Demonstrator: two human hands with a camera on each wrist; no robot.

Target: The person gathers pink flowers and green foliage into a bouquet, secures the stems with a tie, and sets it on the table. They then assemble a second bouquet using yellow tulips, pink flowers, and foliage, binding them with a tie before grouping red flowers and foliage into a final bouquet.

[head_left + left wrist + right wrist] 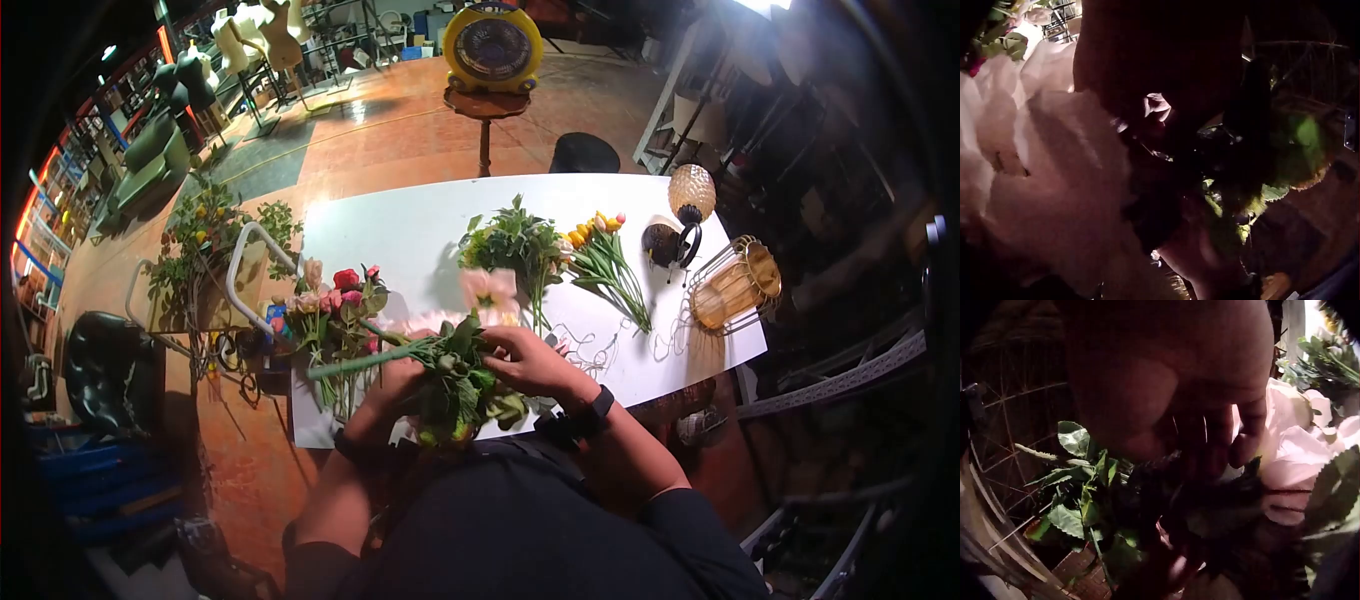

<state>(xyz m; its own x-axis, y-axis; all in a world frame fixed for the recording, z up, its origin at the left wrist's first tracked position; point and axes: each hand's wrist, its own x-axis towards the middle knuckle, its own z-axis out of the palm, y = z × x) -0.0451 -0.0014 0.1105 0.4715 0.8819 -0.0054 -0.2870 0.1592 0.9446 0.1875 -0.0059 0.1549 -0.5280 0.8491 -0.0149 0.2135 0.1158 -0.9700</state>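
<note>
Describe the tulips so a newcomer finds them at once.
Beyond the right hand on the white table, find the amber-globed lamp. Left of it lie the tulips, long stems running toward the person. Their yellow heads set them apart from the leafy green bunch on their left.

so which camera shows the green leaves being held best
The right wrist view: the leaves are close, several brightly lit with toothed edges. The head view shows them smaller, between left hand and right hand; the left wrist view has most in shadow.

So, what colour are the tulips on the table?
Mostly yellow-orange, with one pink; the tulips show best in the head view.
</note>
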